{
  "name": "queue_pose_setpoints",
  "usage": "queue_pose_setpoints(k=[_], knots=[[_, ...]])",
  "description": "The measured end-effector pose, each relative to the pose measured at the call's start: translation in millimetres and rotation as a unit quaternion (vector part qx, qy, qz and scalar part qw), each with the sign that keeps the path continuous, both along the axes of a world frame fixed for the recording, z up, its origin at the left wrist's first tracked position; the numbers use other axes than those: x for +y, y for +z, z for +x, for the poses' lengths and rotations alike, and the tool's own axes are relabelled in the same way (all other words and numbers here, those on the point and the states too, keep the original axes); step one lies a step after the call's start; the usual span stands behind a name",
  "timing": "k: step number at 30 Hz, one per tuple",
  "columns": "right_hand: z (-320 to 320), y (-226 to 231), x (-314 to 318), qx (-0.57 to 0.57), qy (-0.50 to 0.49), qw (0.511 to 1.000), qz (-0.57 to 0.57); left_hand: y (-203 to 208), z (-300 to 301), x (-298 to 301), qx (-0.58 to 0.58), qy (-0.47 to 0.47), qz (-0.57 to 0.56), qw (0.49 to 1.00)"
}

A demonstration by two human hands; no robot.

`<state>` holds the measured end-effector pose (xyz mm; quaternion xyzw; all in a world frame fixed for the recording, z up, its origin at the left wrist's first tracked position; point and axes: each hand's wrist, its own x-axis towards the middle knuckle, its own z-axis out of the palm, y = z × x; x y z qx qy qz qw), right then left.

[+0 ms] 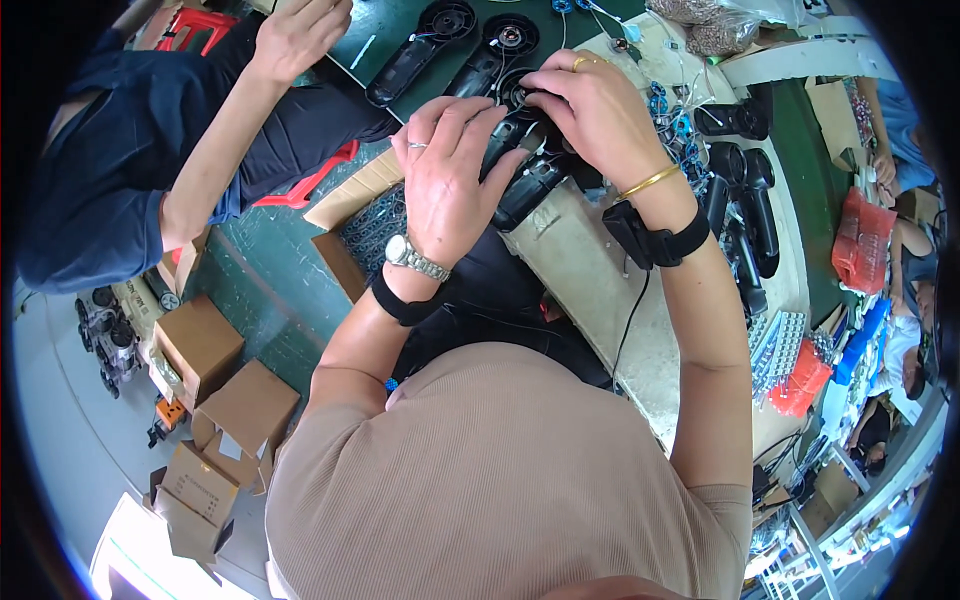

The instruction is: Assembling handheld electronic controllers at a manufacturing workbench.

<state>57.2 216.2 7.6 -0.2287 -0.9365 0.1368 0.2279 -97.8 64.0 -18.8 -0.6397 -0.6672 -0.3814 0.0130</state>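
Note:
At the near edge of the work table, a black plastic housing [530, 188] with a round head and a long handle lies between my hands, its inside facing up with thin wires showing. My left hand [446, 185] is closed on it from the left, fingers bent and thumb along the handle. From the right, my right hand [590, 112] pinches thumb and forefinger together at the round head; what sits between the fingertips is hidden. Just beyond lie two similar black housings, one [408, 68] on the left and one [482, 75] nearer the middle, each with a round part in its head.
Blue wired parts [682, 135] and more black housings [762, 205] lie on the table to my right. Below my left forearm, a carton [345, 262] holds many small metal parts. A co-worker's hand [300, 38] is at the upper left. Cardboard boxes [250, 405] stand on the floor.

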Motion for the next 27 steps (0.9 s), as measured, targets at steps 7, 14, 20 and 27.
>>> queue_pose_setpoints(k=[7,14,20,27], knots=[[1.1,-3.6,2.1,0.014,0.013,1.0,-0.002,0.8,1.4,2.0,0.005,-0.006,0.001,1.0],[0.0,-4.9,0.9,0.003,0.008,1.0,-0.018,-0.7,1.1,3.1,0.002,-0.026,0.004,1.0],[-2.8,-6.2,4.7,-0.008,0.033,0.999,0.014,-1.9,1.4,3.4,0.008,-0.026,0.008,1.0],[-4.6,-8.2,1.3,-0.037,0.013,0.999,0.006,-2.2,1.4,4.6,0.008,-0.026,0.012,1.0]])
